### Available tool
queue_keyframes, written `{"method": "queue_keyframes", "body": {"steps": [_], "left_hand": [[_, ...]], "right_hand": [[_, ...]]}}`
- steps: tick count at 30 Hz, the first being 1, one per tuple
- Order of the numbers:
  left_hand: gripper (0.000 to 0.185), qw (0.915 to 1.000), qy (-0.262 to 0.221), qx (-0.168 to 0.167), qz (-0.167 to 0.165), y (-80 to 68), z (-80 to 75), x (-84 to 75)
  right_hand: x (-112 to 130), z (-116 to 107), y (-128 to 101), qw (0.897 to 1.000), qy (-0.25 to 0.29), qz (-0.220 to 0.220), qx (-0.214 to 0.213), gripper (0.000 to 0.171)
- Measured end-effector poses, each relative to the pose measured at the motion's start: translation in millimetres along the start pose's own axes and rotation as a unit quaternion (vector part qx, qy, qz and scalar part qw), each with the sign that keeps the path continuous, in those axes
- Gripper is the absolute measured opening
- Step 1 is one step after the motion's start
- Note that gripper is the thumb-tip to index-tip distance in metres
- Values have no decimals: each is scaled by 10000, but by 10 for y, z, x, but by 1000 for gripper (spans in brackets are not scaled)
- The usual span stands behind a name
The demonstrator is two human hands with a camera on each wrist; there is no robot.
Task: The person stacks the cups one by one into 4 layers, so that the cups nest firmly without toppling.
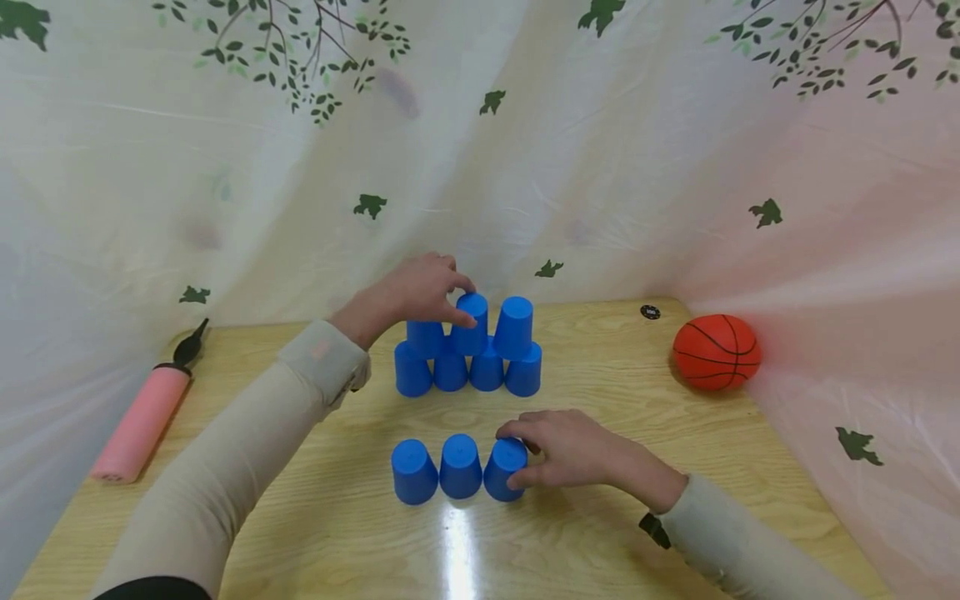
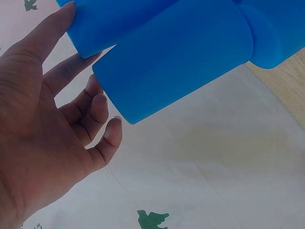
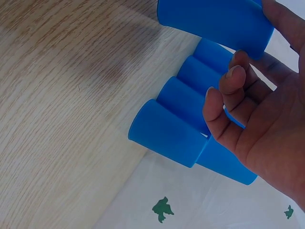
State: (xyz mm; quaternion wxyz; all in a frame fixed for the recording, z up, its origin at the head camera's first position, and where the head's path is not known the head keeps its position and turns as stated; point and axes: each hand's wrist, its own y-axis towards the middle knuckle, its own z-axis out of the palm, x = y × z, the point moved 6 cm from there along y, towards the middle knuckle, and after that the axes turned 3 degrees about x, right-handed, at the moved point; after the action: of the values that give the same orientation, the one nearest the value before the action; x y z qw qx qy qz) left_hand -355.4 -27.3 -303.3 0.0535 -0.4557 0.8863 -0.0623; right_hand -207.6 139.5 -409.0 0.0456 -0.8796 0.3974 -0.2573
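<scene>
Near edge of the wooden desk (image 1: 570,550): a row of three upside-down blue cups is sitting side by side, touching. The right hand (image 1: 573,450) is gripping the rightmost front cup (image 1: 504,469), thumb low on its side and fingers curling over its top; the middle front cup (image 1: 460,466) and left front cup (image 1: 413,471) are standing free. Light is glaring off the desk just in front of the row.

Further back, mid-desk, a cup pyramid (image 1: 468,350) is standing: four inverted blue cups in the bottom row, packed tight, and three on the second tier. The left hand (image 1: 416,292) is reaching over from the left, fingers curling round the middle second-tier cup (image 1: 471,323), thumb on its front. The left second-tier cup (image 1: 424,336) is partly hidden under that hand; the right second-tier cup (image 1: 513,327) is standing untouched just beside.

At the left edge, a pink hand pump (image 1: 142,421) with a black nozzle is lying lengthwise. Near the right edge, an orange mini basketball (image 1: 716,352) is resting against the leaf-print sheet (image 1: 600,150). A small black disc (image 1: 650,312) is lying near the far right corner. The sheet is hanging behind and round both sides of the desk.
</scene>
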Motion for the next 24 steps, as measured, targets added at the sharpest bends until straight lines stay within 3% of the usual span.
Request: {"method": "queue_keyframes", "body": {"steps": [24], "left_hand": [[65, 10000, 0, 55, -82, 1, 19, -2]], "right_hand": [[-12, 2, -10, 10000, 73, 12, -15, 57]]}}
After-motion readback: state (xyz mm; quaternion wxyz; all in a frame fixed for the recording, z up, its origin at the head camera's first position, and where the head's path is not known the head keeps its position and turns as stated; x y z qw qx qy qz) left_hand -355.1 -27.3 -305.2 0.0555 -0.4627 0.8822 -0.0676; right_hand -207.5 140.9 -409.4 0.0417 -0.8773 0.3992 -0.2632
